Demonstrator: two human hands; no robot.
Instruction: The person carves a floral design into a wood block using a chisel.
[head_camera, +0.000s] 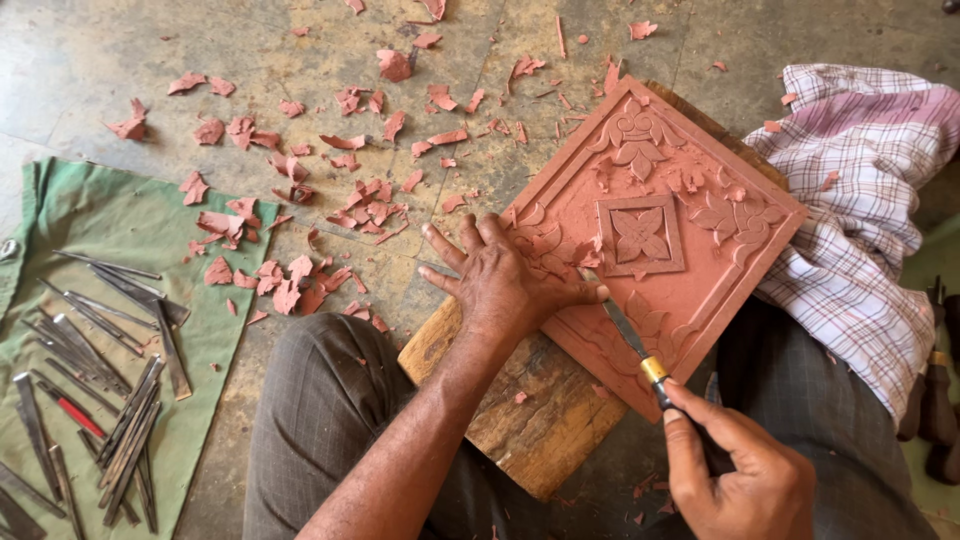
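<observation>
Square terracotta-red carved panel (690, 190), floral relief, centre rosette in a raised frame. Lies tilted like a diamond on a rough wooden block (530, 410), which rests across the person's lap; panel sits at 1 o'clock from the block's middle

Left hand (500, 285) spread flat, palm down, on the panel's 9 o'clock edge, fingers splayed, gripping nothing, pressing it still

Right hand (740, 480) closed around the dark handle of a carving chisel (640, 350) with a brass ferrule; blade runs toward 11 o'clock, tip at the left thumb, on the panel's lower border

Handling, judged: panel looks stiff, dense, fairly heavy for its thickness, and brittle. Thin raised petals and corners would chip first. Dusty matt face, not slippery. Best held by the plain outer border or from beneath, both hands, never by the relief

Red chips (330, 200) strewn over the floor at 10 to 12 o'clock. Green cloth (130, 220) at 8 o'clock carries a spread of metal chisels (100, 400). Checked cloth (860, 200) at 3 o'clock, touching the panel's right corner
</observation>
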